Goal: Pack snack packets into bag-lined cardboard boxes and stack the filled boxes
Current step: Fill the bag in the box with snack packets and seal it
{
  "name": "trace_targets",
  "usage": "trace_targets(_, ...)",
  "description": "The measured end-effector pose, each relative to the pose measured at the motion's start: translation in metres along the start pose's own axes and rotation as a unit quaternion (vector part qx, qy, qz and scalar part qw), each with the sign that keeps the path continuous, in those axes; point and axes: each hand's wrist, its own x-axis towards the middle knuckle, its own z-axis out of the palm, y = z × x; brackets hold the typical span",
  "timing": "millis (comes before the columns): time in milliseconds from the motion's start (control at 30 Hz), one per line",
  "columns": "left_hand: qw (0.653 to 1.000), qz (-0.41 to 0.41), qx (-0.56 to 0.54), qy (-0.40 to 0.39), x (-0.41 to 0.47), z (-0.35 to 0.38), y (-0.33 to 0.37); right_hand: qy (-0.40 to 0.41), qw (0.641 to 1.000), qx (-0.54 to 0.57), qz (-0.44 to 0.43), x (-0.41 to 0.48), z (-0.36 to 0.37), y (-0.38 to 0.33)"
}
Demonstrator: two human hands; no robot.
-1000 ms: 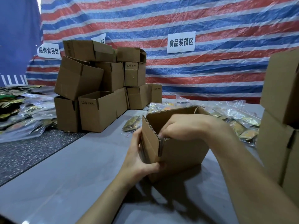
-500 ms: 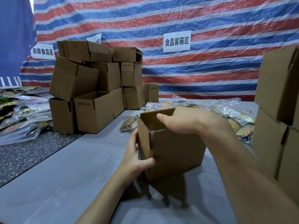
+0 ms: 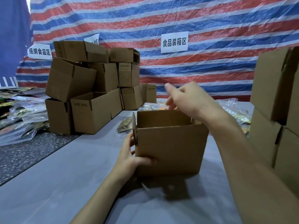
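An open brown cardboard box stands on the grey table in front of me, its flaps up and its inside mostly hidden. My left hand grips its lower left corner, thumb across the front face. Above and behind the box's far rim hovers my right hand, fingers loosely spread and holding nothing. Snack packets in clear bags lie just behind the box, and more packets lie at the right beyond my arm.
A pile of empty cardboard boxes stands at the back left. Stacked boxes rise at the right edge. More bagged packets cover a dark speckled surface on the left. A striped tarp with paper signs hangs behind.
My right hand has let go of the box's rim and lifted up and away behind it. The box has turned to face me squarely, with my left hand still on its corner.
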Motion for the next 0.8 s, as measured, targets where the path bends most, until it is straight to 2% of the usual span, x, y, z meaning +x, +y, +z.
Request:
trace_targets(133,0.994,-0.015,-0.086,0.059,0.005,-0.007,0.003,0.219,0.965,0.145,-0.019,0.005,-0.006,0.013)
trace_targets(233,0.988,-0.019,-0.106,0.113,0.007,-0.017,0.005,0.289,0.936,0.2,0.031,0.018,-0.003,0.035)
trace_targets(300,0.981,-0.019,-0.111,0.158,0.007,-0.022,0.004,0.279,0.927,0.234,0.089,0.026,0.005,0.055)
trace_targets(400,0.971,-0.019,-0.117,0.206,0.008,-0.029,0.001,0.22,0.919,0.277,0.176,0.032,0.027,0.091)
trace_targets(533,0.969,-0.014,-0.119,0.218,0.011,-0.035,-0.005,0.144,0.894,0.335,0.262,0.031,0.068,0.139)
trace_targets(633,0.973,-0.011,-0.119,0.198,0.013,-0.038,-0.01,0.132,0.872,0.385,0.271,0.031,0.091,0.157)
trace_targets(733,0.976,-0.008,-0.12,0.184,0.014,-0.04,-0.014,0.093,0.829,0.476,0.278,0.031,0.11,0.154)
trace_targets(800,0.977,-0.005,-0.125,0.174,0.015,-0.04,-0.014,0.027,0.833,0.472,0.288,0.033,0.122,0.146)
